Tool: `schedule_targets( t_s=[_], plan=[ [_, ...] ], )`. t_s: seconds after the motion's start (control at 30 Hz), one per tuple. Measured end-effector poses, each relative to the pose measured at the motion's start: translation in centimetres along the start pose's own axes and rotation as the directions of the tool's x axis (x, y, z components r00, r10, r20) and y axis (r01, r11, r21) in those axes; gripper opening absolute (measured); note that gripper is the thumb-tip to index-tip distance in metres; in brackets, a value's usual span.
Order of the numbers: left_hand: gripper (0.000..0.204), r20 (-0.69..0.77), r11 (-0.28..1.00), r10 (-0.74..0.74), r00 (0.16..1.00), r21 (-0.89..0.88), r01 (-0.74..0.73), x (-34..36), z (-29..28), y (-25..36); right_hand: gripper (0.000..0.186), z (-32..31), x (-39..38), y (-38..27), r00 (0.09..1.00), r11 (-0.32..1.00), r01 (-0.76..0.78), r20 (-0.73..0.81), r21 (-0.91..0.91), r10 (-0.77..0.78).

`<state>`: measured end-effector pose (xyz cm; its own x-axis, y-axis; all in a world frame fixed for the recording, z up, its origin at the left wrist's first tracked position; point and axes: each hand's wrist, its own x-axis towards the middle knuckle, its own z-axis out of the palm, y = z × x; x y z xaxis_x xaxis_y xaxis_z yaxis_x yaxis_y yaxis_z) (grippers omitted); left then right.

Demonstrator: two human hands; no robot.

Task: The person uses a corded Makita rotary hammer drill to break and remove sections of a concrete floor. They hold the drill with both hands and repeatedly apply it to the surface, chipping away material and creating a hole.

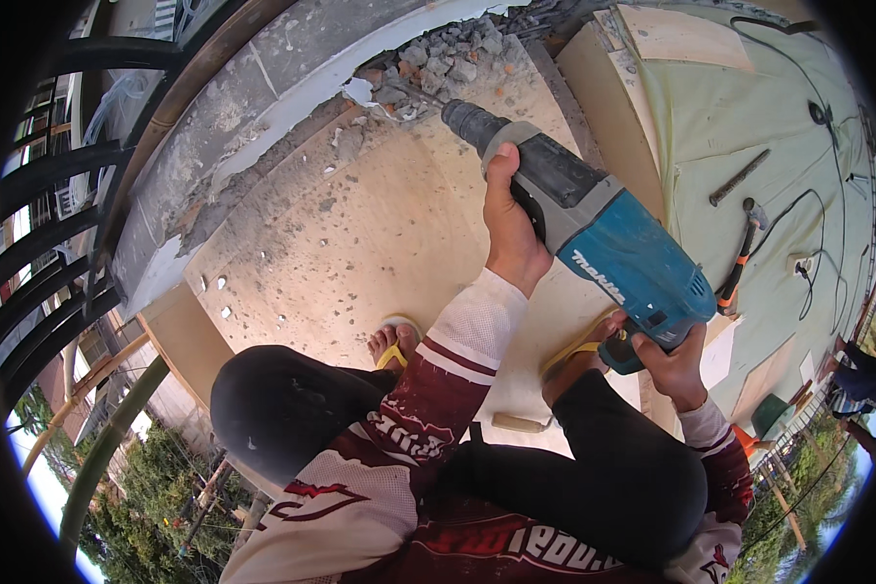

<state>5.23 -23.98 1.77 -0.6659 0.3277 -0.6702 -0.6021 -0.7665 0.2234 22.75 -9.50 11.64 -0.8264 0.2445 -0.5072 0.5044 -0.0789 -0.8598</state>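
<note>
"So, what do your hands have hold of?"

"Your left hand [516, 229] is wrapped round the front housing of a teal-and-black power drill [621, 251], thumb over the top; the rest of those fingers are mostly hidden behind the tool. Your right hand [674, 370] is closed around the rear handle."

"Is your finger on the trigger?"

"That can't be told; the body of the tool covers it."

"And where does your drill point?"

"It slants up and to the left above the plywood [360, 234], between your knees and the ledge. Its thin bit [422, 94] reaches the broken rubble [450, 60] beside the grey concrete ledge [226, 115]. Whether the tip touches a piece isn't clear."

"What lies to your right?"

"A pale green sheet [715, 117], with a dark metal bar [740, 177] and a hammer [746, 248] on it, the hammer just beside the drill's back end. A black cord [823, 200] loops farther out. Your sandalled foot [394, 343] rests on the plywood, near scattered chips."
</note>
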Motion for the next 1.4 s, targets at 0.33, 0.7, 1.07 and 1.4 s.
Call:
schedule_targets(
  t_s=[0.33,0.7,1.07,1.4],
  plan=[
    [0.054,-0.021,0.957,-0.25,0.968,-0.156,0.244,-7.4,9.1,0.2,0.053,0.8,-8.2,-15.0,0.957,0.99,-0.118,-0.276,-0.074,0.094],
    [0.052,-0.054,0.949,-0.294,0.954,0.099,0.298,-9.1,5.7,5.5,0.059,8.1,-10.5,-11.2,0.941,0.972,-0.088,-0.303,0.217,0.152],
    [0.051,-0.07,0.888,-0.14,0.988,0.432,0.156,-10.0,1.2,6.0,0.059,10.2,-10.9,0.2,0.962,0.809,0.046,-0.243,0.587,0.121],
    [0.05,-0.24,0.619,-0.209,0.948,0.718,0.318,-12.4,-2.1,9.2,0.052,12.9,-12.3,7.4,0.99,0.659,-0.002,-0.089,0.752,0.105]
  ],
)
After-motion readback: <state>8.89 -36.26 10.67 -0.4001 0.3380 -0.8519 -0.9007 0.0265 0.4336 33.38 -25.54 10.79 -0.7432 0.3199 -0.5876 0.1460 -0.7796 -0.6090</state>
